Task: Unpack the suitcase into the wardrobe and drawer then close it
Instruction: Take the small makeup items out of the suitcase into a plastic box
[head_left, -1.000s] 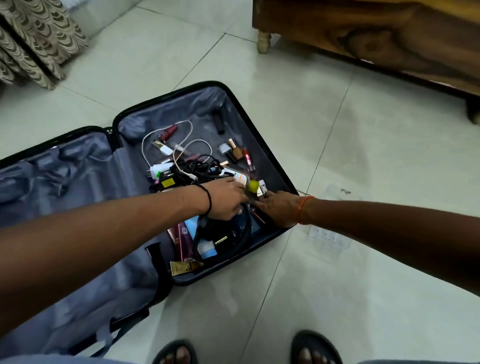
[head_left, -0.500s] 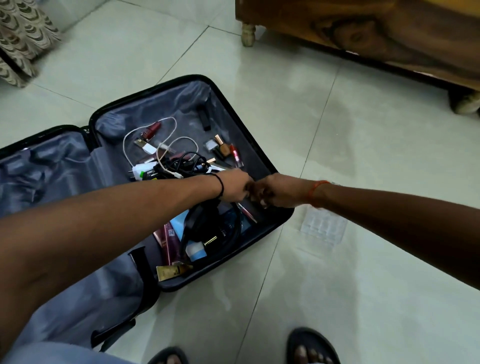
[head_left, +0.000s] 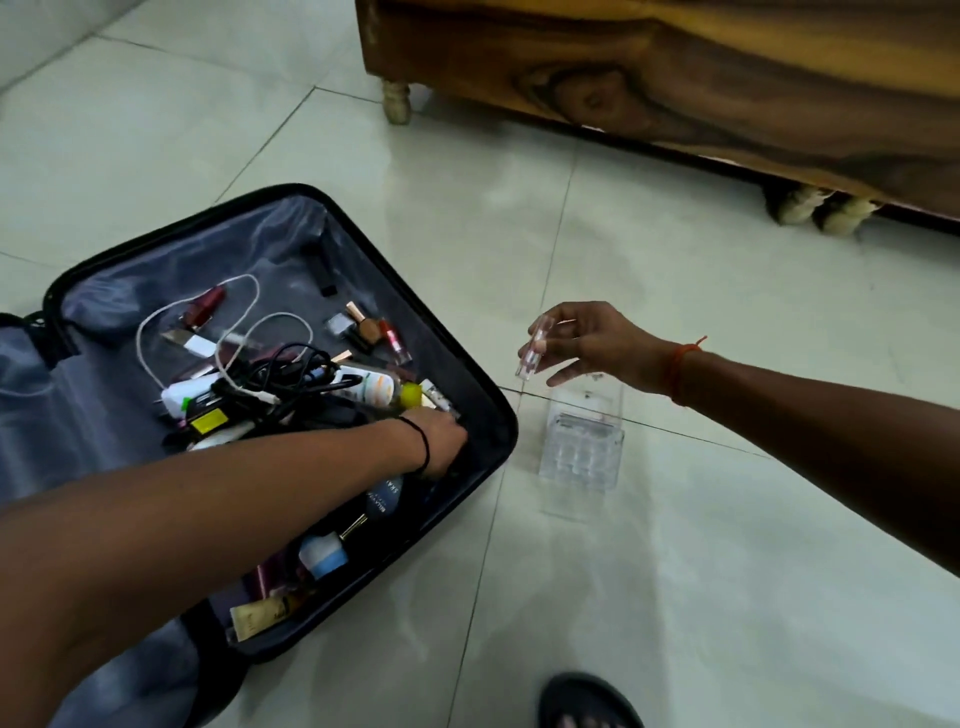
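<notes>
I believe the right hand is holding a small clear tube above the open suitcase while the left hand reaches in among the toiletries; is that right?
Not quite. The head view shows the right hand pinching the small clear tube above the clear plastic organizer on the floor tiles, beside the suitcase, not above it. The left hand does reach in among the toiletries.
</notes>
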